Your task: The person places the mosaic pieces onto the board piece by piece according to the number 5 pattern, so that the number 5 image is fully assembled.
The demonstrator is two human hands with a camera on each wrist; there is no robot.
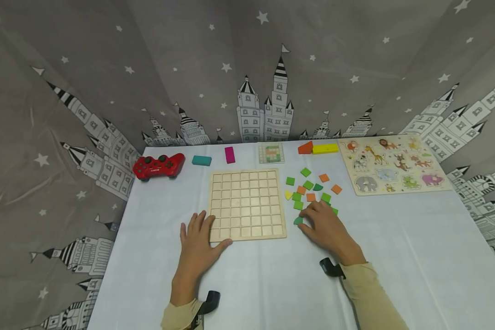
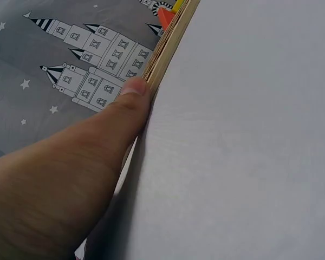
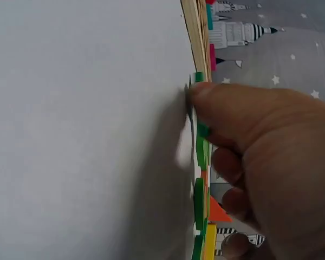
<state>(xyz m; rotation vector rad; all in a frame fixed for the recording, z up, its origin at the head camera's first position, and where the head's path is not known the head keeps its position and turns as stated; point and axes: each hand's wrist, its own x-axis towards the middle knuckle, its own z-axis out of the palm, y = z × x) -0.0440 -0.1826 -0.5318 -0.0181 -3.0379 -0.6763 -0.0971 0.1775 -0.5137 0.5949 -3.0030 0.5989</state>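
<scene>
A wooden grid board with bare square cells lies flat on the table. My left hand rests at its near left corner, fingers spread along the left side and thumb against the near edge. In the left wrist view the thumb touches the board's rim. Right of the board, my right hand pinches a dark green rounded piece between thumb and index finger, low at the tabletop. Around it lie several light green squares, orange squares, a yellow piece and another dark green piece.
Along the back are a red game controller, a teal block, a magenta block, a pattern card, an orange block and a yellow block. An animal puzzle board lies at the back right.
</scene>
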